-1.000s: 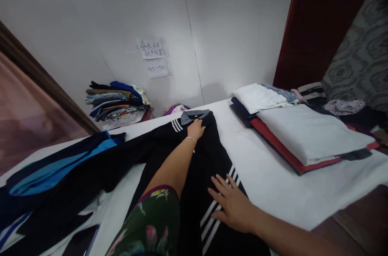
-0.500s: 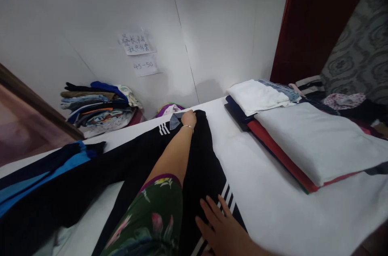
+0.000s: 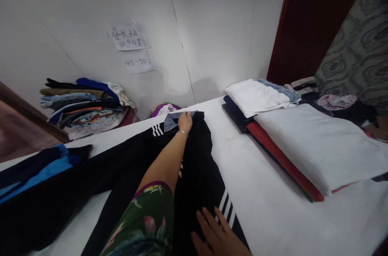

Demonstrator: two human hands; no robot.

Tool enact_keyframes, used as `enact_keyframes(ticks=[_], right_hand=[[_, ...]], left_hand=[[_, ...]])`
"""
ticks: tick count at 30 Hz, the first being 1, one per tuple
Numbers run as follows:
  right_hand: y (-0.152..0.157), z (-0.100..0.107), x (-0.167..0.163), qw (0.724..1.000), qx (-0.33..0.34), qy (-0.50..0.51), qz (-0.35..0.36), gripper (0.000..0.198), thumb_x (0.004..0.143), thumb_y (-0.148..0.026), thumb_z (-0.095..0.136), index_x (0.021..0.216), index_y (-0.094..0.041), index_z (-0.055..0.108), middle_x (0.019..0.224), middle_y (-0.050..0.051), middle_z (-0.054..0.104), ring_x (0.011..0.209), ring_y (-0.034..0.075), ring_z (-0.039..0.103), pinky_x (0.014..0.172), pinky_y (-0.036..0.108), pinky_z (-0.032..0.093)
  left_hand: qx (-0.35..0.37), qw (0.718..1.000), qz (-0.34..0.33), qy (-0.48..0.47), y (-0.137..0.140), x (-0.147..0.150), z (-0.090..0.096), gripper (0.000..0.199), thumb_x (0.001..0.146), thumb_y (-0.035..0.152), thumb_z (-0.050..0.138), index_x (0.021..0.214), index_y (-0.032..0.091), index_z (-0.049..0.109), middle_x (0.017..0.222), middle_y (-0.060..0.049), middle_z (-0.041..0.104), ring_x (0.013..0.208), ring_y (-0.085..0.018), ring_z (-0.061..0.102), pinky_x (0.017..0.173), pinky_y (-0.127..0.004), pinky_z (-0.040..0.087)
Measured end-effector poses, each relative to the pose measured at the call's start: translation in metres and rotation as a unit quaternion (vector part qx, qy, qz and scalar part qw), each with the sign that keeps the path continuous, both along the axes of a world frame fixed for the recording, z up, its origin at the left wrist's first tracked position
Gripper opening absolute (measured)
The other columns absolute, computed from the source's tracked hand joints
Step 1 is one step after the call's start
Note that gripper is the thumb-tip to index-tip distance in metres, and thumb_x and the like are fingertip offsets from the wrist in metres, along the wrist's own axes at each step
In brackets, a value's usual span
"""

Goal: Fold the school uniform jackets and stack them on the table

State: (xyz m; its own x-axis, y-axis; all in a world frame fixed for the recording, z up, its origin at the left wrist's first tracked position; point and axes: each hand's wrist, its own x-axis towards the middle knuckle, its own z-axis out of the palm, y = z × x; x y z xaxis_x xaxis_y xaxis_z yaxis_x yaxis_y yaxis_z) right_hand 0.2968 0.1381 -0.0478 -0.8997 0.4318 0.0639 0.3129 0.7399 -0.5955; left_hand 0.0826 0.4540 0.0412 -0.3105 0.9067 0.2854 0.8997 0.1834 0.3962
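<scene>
A black long-sleeved top point(image 3: 194, 175) with white stripes and a grey-blue collar point(image 3: 171, 122) lies spread over the white table, one sleeve stretched out to the left. My left hand point(image 3: 185, 122) reaches to its far end, its fingers closed on the collar edge. The fingertips are partly hidden there. My right hand point(image 3: 220, 231) rests flat on the near part of the top, fingers apart, beside the white stripes at its right edge. Blue and navy clothing point(image 3: 45, 167) sits by the outstretched sleeve at the left.
On the right of the table point(image 3: 260, 199) lies a stack of folded clothes, with a light grey garment point(image 3: 315, 139) and a white one point(image 3: 253, 96) on top. A pile of folded clothes point(image 3: 87, 102) stands at the back left. Behind rises a wall with handwritten papers point(image 3: 130, 38).
My left hand has drawn the collar area slightly to the left, and more of the collar shows. My right hand stays spread on the top. The view has shifted a little.
</scene>
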Motion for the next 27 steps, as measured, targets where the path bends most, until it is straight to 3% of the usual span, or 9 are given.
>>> enact_keyframes(ticks=[3, 7, 13, 15, 18, 22, 27], right_hand=[[-0.001, -0.004, -0.001, 1.000, 0.019, -0.003, -0.004, 0.079, 0.099, -0.033, 0.037, 0.136, -0.049, -0.031, 0.150, -0.003, -0.002, 0.138, 0.030, 0.008, 0.111, 0.064, 0.022], [-0.003, -0.003, -0.001, 0.999, 0.034, -0.006, -0.011, 0.080, 0.098, -0.032, 0.038, 0.136, -0.050, -0.030, 0.151, -0.002, -0.001, 0.138, 0.031, 0.008, 0.111, 0.065, 0.022], [-0.002, -0.002, 0.000, 0.999, 0.020, -0.013, -0.027, 0.082, 0.095, -0.038, 0.045, 0.136, -0.059, -0.023, 0.151, -0.008, -0.002, 0.139, 0.031, 0.009, 0.110, 0.066, 0.022], [-0.002, -0.005, -0.001, 1.000, 0.011, -0.013, -0.016, 0.080, 0.096, -0.037, 0.043, 0.135, -0.061, -0.023, 0.150, -0.010, -0.005, 0.140, 0.030, 0.008, 0.110, 0.066, 0.020], [-0.001, -0.007, 0.000, 1.000, 0.011, -0.008, -0.014, 0.082, 0.095, -0.037, 0.046, 0.134, -0.062, -0.022, 0.150, -0.011, -0.004, 0.140, 0.031, 0.009, 0.111, 0.066, 0.016], [0.001, 0.002, 0.003, 1.000, 0.016, -0.005, -0.010, 0.081, 0.091, -0.041, 0.055, 0.143, -0.057, -0.005, 0.152, -0.007, 0.001, 0.141, 0.034, 0.013, 0.113, 0.065, 0.016], [-0.003, 0.022, 0.008, 1.000, 0.001, -0.012, -0.006, 0.075, 0.085, -0.054, 0.057, 0.150, -0.041, 0.020, 0.156, 0.005, 0.003, 0.143, 0.039, 0.009, 0.113, 0.066, 0.006]], left_hand=[[0.037, 0.996, -0.082, 0.023, -0.015, 0.009, 0.006, 0.044, 0.095, 0.040, 0.037, 0.130, 0.019, 0.054, 0.138, -0.011, 0.053, 0.127, -0.024, 0.046, 0.106, -0.035, 0.033], [-0.029, 0.973, -0.223, 0.048, -0.024, 0.022, -0.002, 0.036, 0.089, 0.040, 0.050, 0.120, 0.025, 0.062, 0.140, -0.006, 0.051, 0.132, -0.022, 0.040, 0.112, -0.035, 0.026], [-0.104, 0.990, -0.095, -0.005, -0.007, 0.005, -0.019, 0.044, 0.090, 0.043, 0.048, 0.123, 0.017, 0.059, 0.139, -0.018, 0.051, 0.132, -0.034, 0.042, 0.105, -0.054, 0.032], [-0.114, 0.990, -0.084, -0.026, -0.004, -0.003, -0.019, 0.043, 0.088, 0.045, 0.050, 0.120, 0.017, 0.061, 0.138, -0.017, 0.053, 0.131, -0.034, 0.045, 0.104, -0.052, 0.035], [-0.086, 0.992, -0.082, -0.053, -0.008, -0.009, -0.011, 0.040, 0.092, 0.041, 0.044, 0.121, 0.020, 0.061, 0.141, -0.011, 0.051, 0.132, -0.025, 0.045, 0.107, -0.040, 0.035], [-0.008, 0.994, -0.074, -0.082, -0.039, -0.016, 0.009, 0.040, 0.096, 0.035, 0.034, 0.122, 0.018, 0.061, 0.138, -0.007, 0.055, 0.128, -0.019, 0.048, 0.107, -0.029, 0.034], [0.007, 0.991, -0.058, -0.121, -0.118, -0.029, 0.016, 0.030, 0.092, 0.035, 0.044, 0.102, 0.020, 0.068, 0.103, -0.004, 0.071, 0.096, -0.018, 0.064, 0.087, -0.026, 0.047]])
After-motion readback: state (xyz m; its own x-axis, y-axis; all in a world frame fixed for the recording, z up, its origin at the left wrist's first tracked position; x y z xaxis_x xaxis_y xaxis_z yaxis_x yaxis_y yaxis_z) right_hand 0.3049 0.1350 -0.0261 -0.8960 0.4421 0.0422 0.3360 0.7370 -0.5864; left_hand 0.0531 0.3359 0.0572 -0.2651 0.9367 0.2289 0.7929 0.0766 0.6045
